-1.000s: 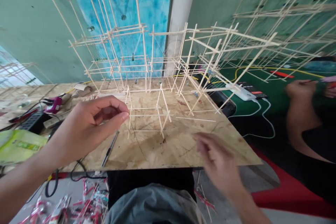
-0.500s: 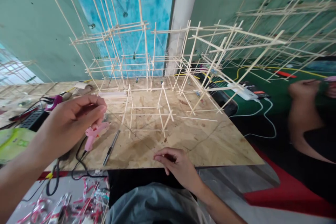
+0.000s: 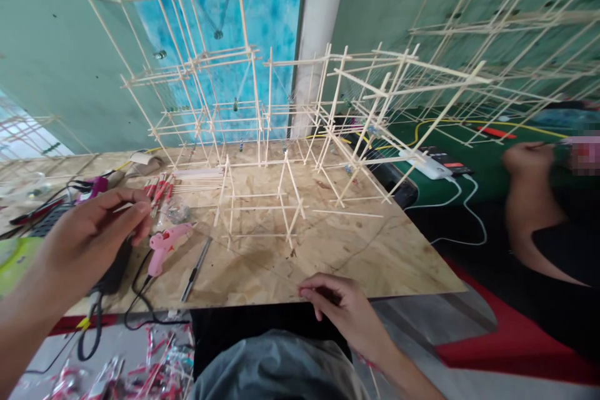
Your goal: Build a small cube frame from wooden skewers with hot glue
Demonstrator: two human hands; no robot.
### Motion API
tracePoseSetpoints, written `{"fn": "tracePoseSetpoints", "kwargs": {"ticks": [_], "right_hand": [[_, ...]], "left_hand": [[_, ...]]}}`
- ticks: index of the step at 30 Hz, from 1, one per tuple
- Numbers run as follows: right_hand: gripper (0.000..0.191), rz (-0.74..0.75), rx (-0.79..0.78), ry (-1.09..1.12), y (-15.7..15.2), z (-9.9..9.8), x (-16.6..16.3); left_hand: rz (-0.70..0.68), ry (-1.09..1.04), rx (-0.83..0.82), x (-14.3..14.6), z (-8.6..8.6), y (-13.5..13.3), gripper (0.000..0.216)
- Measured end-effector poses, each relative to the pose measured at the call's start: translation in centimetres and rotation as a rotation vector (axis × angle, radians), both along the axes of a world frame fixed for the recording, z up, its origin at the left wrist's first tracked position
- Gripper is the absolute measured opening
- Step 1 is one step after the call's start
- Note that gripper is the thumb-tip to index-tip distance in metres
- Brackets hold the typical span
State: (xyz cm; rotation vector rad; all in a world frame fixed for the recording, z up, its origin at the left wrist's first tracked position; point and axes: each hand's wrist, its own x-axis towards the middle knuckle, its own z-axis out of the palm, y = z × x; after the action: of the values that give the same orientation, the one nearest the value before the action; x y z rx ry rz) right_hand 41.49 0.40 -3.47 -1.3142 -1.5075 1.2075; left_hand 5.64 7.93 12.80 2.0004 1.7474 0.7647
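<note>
pale wooden sticks, joined into a small frame (image 3: 262, 207), stand on a chipboard table (image 3: 375, 262) between two bare hands. the left hand (image 3: 107, 225) is raised near a pink glue gun (image 3: 162, 249), thumb and fingertips brought together; the right hand (image 3: 337, 303) is at the table's front edge, low and well clear of the frame, its fingers curled to a similar pinch. whether either one grips something very fine cannot be told. held apart this way, the hands leave the frame standing by itself, its splayed legs apparently giving it a steady base. the glue gun lies with its nozzle pointing away from the worker, likely for safety, its dark cord dropping over the edge, perhaps to keep the work space free. a slim knife (image 3: 195, 270) rests aslant between gun and frame, seemingly parked for easy reach. one loose stick (image 3: 347, 214) lies just right of the frame, while a bundle of sticks (image 3: 199, 180) sits behind the gun, probably set back as stock. taller stick structures rise behind, likely placed there to save room in front. at right, another person's arm (image 3: 522, 219) reaches over a green surface.
</note>
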Motion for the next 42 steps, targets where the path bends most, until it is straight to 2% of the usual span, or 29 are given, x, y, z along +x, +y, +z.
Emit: {"fn": "tracePoseSetpoints", "kwargs": {"ticks": [3,5,7,10,14,18,24,28,33,37,39,42], "right_hand": [[0.020,0.023,0.339,-0.182,0.3,1.6,0.8],[0.020,0.059,0.607,-0.328,0.8,3.1,1.2],[0.026,0.096,0.803,-0.498,1.4,5.1,1.3],[0.028,0.200,0.960,-0.603,2.1,8.3,0.4],[0.026,0.256,1.043,-0.528,2.8,10.8,-1.9],[0.019,0.170,1.056,-0.467,3.1,10.6,-3.4],[0.017,0.102,1.008,-0.415,3.0,9.7,-4.0],[0.024,0.112,0.954,-0.409,2.9,9.7,-4.0],[0.042,0.087,0.974,-0.350,3.4,9.8,-3.5],[0.047,0.049,0.909,-0.210,3.6,9.4,-3.3],[0.041,-0.017,0.848,-0.123,3.5,9.0,-3.5],[0.018,-0.101,0.726,-0.003,2.9,8.4,-4.6]], "left_hand": [[-0.034,0.059,0.015,0.1,-0.1,-0.3,0.022],[-0.134,0.104,0.010,0.9,0.0,-0.7,0.020],[-0.274,0.131,-0.021,2.2,0.0,-1.2,0.019],[-0.424,0.043,-0.184,5.3,-0.1,-2.0,0.022],[-0.466,-0.239,-0.384,9.0,-0.9,-2.4,0.023],[-0.433,-0.416,-0.502,10.2,-1.7,-2.3,0.022],[-0.407,-0.518,-0.513,10.6,-2.2,-2.1,0.019],[-0.390,-0.554,-0.503,11.0,-2.7,-1.9,0.017],[-0.501,-0.505,-0.547,10.8,-2.8,-1.7,0.023],[-0.591,-0.522,-0.583,10.5,-2.8,-1.8,0.032],[-0.590,-0.556,-0.590,10.5,-3.0,-2.0,0.033],[-0.551,-0.584,-0.588,10.6,-3.4,-2.2,0.033]]}}
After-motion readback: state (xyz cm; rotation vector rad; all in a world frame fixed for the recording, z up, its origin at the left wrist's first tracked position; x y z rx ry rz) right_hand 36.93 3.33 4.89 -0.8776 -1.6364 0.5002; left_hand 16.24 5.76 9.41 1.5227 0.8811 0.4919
